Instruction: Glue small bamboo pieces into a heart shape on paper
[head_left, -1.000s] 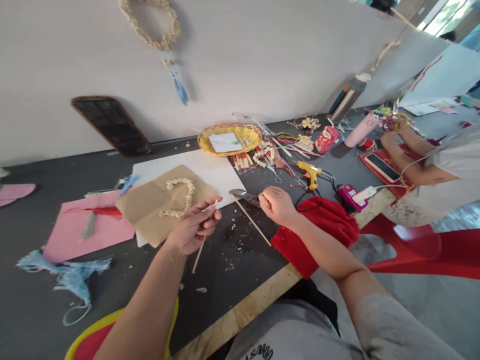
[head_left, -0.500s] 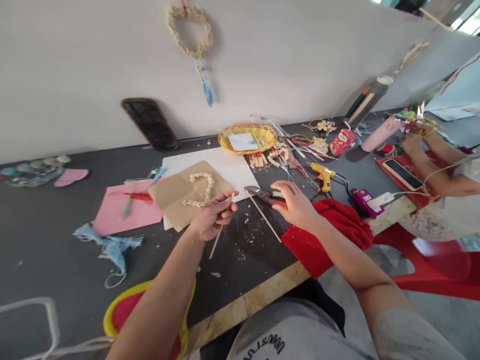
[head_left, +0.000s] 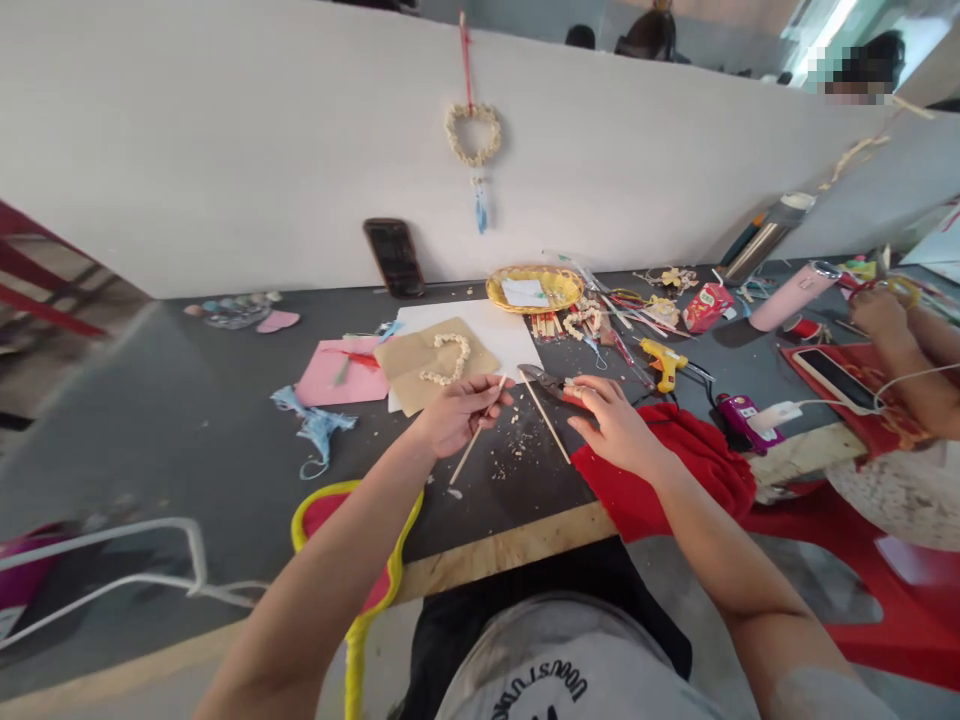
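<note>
My left hand (head_left: 465, 415) is closed around a thin pale stick (head_left: 466, 455), whose upper tip shows between thumb and fingers. My right hand (head_left: 621, 425) is over the handles of dark-jawed cutting pliers (head_left: 546, 381) lying on the table. Its fingers reach out and the thumb stands apart; whether the fingertips touch the handles is hard to tell. Between the hands a second pale stick (head_left: 549, 422) lies among small pale chips (head_left: 516, 440). Behind my left hand, an open curve of pale beaded pieces (head_left: 459, 372) rests on brown paper (head_left: 405, 372).
A yellow basket (head_left: 496, 298), a yellow glue gun (head_left: 663, 364) and a purple power block (head_left: 739, 418) are on the table (head_left: 247, 420). Red cloth (head_left: 675, 465) hangs over the front edge. At the right is another person's arm (head_left: 907, 350). A phone (head_left: 394, 258) leans on the wall.
The camera view has shifted, so the table appears further right and more of its left side shows. My left hand still holds the stick; my right hand stays by the pliers.
</note>
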